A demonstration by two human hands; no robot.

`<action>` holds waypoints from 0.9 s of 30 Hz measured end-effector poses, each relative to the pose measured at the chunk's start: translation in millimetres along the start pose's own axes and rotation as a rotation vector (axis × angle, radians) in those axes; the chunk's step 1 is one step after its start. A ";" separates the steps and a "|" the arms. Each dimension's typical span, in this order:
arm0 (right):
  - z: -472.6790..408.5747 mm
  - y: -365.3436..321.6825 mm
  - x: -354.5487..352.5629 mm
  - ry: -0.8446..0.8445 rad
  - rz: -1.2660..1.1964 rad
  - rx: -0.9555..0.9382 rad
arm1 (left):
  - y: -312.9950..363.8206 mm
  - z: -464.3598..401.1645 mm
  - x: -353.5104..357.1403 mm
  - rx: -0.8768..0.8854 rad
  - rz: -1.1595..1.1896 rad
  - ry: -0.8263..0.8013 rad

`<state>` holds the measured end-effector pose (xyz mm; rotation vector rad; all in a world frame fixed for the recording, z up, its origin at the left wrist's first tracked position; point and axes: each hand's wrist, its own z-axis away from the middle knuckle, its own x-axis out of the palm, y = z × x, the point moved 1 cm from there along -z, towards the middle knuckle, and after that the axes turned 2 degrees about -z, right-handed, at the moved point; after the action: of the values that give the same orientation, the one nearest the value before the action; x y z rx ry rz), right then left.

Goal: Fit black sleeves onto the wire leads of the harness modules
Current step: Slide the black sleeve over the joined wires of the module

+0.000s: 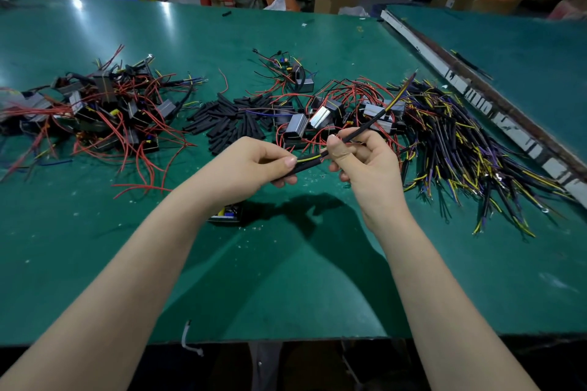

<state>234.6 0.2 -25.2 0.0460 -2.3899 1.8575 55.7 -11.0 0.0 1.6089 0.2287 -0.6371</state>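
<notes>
My left hand [254, 162] pinches a black sleeve [306, 165] between thumb and fingers, with yellow wire showing at its mouth. My right hand [362, 159] grips a black-jacketed wire lead [368, 122] that runs up and right to a yellow and purple tip. The lead's near end meets the sleeve between my two hands. A harness module [227, 214] lies on the table under my left wrist, partly hidden. A heap of loose black sleeves [232, 119] lies behind my hands.
On the green table [286, 279], a pile of modules with red wires [101, 111] sits at the left. More modules [320, 117] lie in the middle. A bundle of black, yellow and purple leads [470, 149] spreads at the right. Boxes and stools stand beyond the table.
</notes>
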 end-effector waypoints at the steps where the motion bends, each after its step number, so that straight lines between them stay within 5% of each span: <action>1: -0.1 0.0 -0.2 -0.005 -0.003 -0.004 | 0.2 0.0 1.3 0.000 0.017 0.008; 13: -3.7 8.4 -1.4 0.023 -0.077 0.052 | -9.3 -1.8 -13.7 -0.013 -0.098 0.140; 21: -4.2 10.7 -3.3 0.018 -0.077 0.044 | -9.1 0.7 -12.2 0.051 -0.172 -0.078; 27: -1.9 12.4 -1.5 -0.025 0.008 0.015 | -10.4 1.3 -0.6 0.082 -0.380 -0.019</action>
<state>235.1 5.1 -36.9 0.0613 -2.3963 1.8896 49.7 -10.5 -8.6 1.6512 0.5075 -0.9619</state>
